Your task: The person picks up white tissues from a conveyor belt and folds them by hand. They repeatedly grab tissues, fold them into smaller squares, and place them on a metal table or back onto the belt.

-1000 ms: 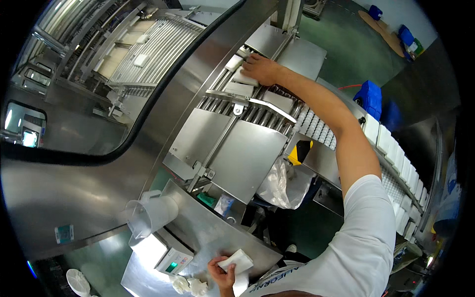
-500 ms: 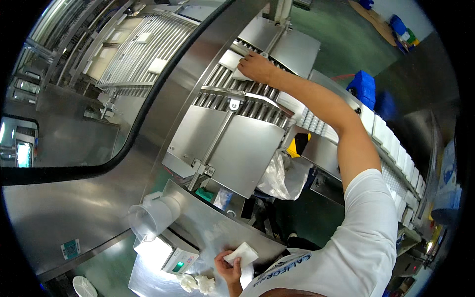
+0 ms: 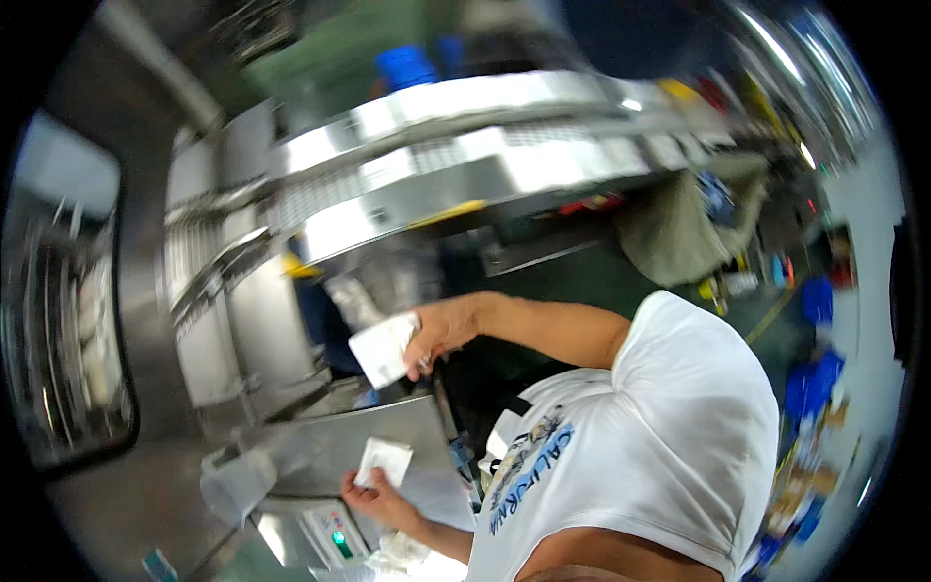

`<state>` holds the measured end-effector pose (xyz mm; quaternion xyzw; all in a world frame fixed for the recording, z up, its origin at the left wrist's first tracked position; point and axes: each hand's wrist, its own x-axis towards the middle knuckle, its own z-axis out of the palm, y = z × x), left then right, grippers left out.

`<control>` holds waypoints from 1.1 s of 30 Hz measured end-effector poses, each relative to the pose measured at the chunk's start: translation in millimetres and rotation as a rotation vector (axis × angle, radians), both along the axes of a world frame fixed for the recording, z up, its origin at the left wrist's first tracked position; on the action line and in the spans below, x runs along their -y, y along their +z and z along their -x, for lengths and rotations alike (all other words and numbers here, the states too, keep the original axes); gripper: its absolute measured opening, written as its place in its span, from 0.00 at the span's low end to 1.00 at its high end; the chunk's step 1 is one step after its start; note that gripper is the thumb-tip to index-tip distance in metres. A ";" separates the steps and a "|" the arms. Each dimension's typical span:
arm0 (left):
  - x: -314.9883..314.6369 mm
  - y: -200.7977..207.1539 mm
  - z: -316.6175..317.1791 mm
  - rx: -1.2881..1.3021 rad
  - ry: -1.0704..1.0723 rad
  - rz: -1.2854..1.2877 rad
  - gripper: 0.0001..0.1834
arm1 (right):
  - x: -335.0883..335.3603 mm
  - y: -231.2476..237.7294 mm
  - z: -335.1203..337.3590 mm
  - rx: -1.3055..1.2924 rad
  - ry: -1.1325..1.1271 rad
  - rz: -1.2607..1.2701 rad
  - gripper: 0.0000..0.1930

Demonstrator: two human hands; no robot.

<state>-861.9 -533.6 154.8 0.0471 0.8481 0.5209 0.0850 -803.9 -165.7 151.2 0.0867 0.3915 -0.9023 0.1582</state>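
Observation:
My right hand (image 3: 438,335) is closed on the edge of a flat white rectangular pad (image 3: 383,351), held out in front of the white shirt. The pad looks like a soft folded stack, but blur hides its detail. Lower down, my left hand (image 3: 378,497) grips a second, smaller-looking white pad (image 3: 386,461) between thumb and fingers, above the steel table (image 3: 335,436). Close to the left hand stands a weighing scale (image 3: 325,533) with a lit green display. Crumpled white material (image 3: 402,555) lies beside the scale.
A conveyor (image 3: 427,160) carrying several white pads runs across the far side. Steel covers (image 3: 272,320) and rollers sit at its left end. A clear plastic jug (image 3: 238,485) stands behind the scale. A beige sack (image 3: 693,223) hangs at the right.
My right hand has come back from the rollers and now holds a white pad nearer the body. The left hand keeps its pad, now raised. The view has swung to the right and blurred.

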 end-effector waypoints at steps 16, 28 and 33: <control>-138.0 183.1 -92.2 0.114 -0.808 -0.292 0.31 | 148.3 -11.6 -76.8 -0.215 0.314 -0.164 0.19; -211.5 165.5 -146.7 0.322 -0.997 -0.309 0.34 | 175.5 -58.4 -69.0 -0.147 -0.006 -0.167 0.22; -216.6 171.2 -176.2 0.514 -1.121 -0.480 0.27 | 120.5 -71.9 -134.5 -0.221 -0.383 0.094 0.23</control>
